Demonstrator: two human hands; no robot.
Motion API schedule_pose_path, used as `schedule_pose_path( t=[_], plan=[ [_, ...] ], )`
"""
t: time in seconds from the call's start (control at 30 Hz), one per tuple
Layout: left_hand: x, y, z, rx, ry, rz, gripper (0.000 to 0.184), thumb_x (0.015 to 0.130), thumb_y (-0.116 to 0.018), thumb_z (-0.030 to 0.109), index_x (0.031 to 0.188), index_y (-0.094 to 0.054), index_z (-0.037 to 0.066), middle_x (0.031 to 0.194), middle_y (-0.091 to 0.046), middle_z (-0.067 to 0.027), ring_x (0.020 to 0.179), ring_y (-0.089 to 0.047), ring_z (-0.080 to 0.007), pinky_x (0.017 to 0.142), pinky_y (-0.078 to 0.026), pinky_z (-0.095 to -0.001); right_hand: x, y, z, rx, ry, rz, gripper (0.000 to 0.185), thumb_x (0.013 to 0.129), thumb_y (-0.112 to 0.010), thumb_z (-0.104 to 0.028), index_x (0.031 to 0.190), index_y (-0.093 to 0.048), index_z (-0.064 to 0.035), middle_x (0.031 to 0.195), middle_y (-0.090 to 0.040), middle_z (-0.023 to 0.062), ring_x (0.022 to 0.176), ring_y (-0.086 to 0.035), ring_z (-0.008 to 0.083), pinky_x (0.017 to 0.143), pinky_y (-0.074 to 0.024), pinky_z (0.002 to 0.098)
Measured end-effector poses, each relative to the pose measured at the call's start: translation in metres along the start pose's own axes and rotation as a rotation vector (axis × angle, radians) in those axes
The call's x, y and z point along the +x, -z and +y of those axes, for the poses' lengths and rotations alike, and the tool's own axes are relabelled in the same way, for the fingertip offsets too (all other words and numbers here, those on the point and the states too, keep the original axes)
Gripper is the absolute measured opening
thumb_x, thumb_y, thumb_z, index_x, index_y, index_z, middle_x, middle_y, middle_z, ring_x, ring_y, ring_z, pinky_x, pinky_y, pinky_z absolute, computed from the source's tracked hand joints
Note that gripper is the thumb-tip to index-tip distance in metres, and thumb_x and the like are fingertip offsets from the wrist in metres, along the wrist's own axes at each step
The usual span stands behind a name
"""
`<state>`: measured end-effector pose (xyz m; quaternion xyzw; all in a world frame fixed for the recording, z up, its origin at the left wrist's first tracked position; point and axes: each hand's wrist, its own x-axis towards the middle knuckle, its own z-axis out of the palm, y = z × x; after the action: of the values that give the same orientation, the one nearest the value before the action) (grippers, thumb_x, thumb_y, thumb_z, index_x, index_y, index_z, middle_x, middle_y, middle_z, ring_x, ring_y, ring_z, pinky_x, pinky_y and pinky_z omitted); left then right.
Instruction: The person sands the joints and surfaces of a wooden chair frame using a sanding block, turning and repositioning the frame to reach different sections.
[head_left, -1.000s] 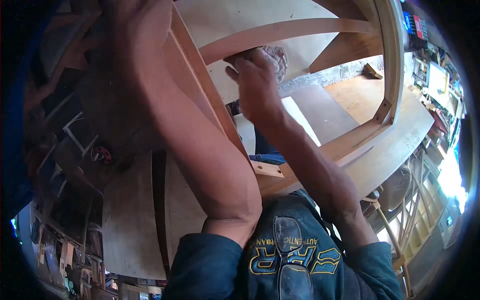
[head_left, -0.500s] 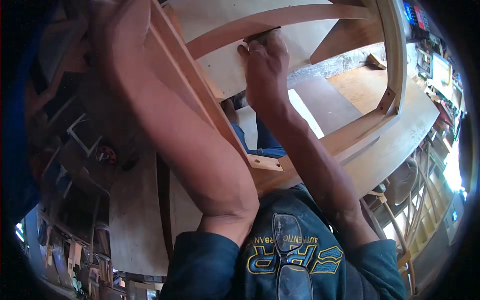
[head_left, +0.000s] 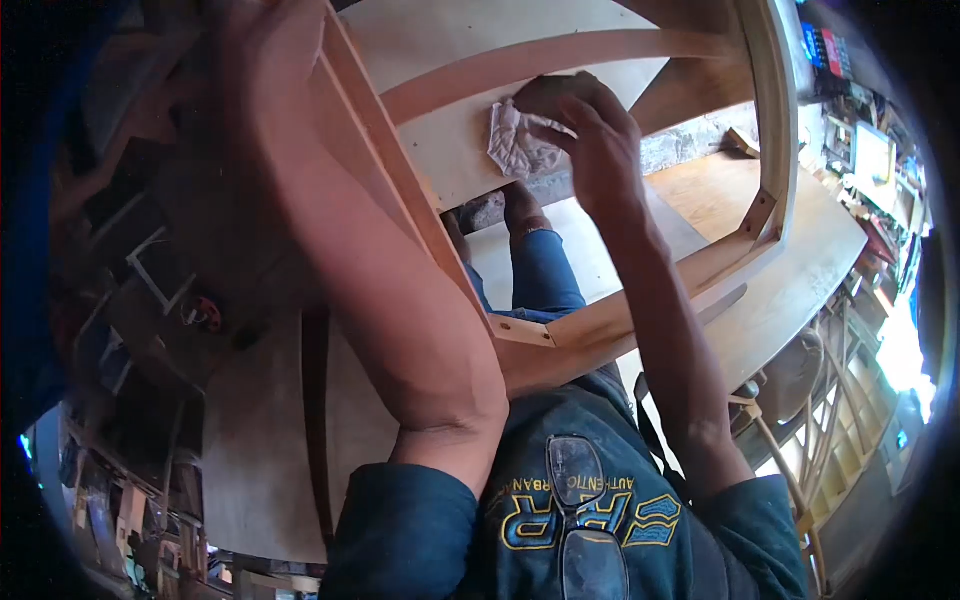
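My right hand (head_left: 598,130) is inside the wooden frame (head_left: 590,335), just below its curved crosspiece (head_left: 560,55). Its fingers are bent around a crumpled pale cloth (head_left: 520,145), which hangs to the left of them over a light panel (head_left: 445,150). At the upper left, my left hand (head_left: 275,45) is blurred and partly cut off by the top edge, beside the frame's left rail (head_left: 385,140). Its fingers do not show. The frame leans across my lap, its near corner close to my shirt.
Glasses (head_left: 580,510) hang from my shirt front. A broad wooden board (head_left: 790,270) extends to the right, with a small wood block (head_left: 743,142) beyond it. Another panel (head_left: 260,440) stands at lower left. Wooden parts and clutter line both sides.
My right hand has come away from the curved crosspiece, moving right and slightly down. The pale cloth now shows beside it. The wooden frame appears slightly lower in view.
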<state>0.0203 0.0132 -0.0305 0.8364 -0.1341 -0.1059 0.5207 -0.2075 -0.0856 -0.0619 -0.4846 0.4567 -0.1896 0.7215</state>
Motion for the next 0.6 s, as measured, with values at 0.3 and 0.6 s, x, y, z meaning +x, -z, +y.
schedule_pose_path(
  t=[0.3, 0.6],
  plan=[
    [0.006, 0.006, 0.004, 0.011, 0.003, 0.077, 0.047, 0.078, -0.063, 0.019, 0.116, -0.047, -0.003, 0.108, -0.051, -0.0152, 0.100, -0.049, -0.0266, 0.084, -0.037, -0.0350, 0.022, 0.015, -0.046, -1.073, 0.964, -0.528, 0.047, 0.075, -0.055, 0.005, 0.120, -0.050, -0.0074, 0.100, -0.057, 0.0151, 0.077, -0.058, 0.0246, 0.067, -0.0504, 0.0319],
    [0.007, -0.009, 0.011, 0.180, 0.022, 0.296, 0.045, 0.078, -0.062, 0.018, 0.116, -0.047, -0.003, 0.106, -0.051, -0.0147, 0.098, -0.048, -0.0264, 0.083, -0.038, -0.0348, 0.067, -0.016, -0.071, -1.101, 1.277, -1.256, 0.046, 0.066, -0.058, 0.006, 0.111, -0.052, -0.0001, 0.101, -0.055, 0.0154, 0.095, -0.055, 0.0284, 0.083, -0.0479, 0.0364]
  ],
)
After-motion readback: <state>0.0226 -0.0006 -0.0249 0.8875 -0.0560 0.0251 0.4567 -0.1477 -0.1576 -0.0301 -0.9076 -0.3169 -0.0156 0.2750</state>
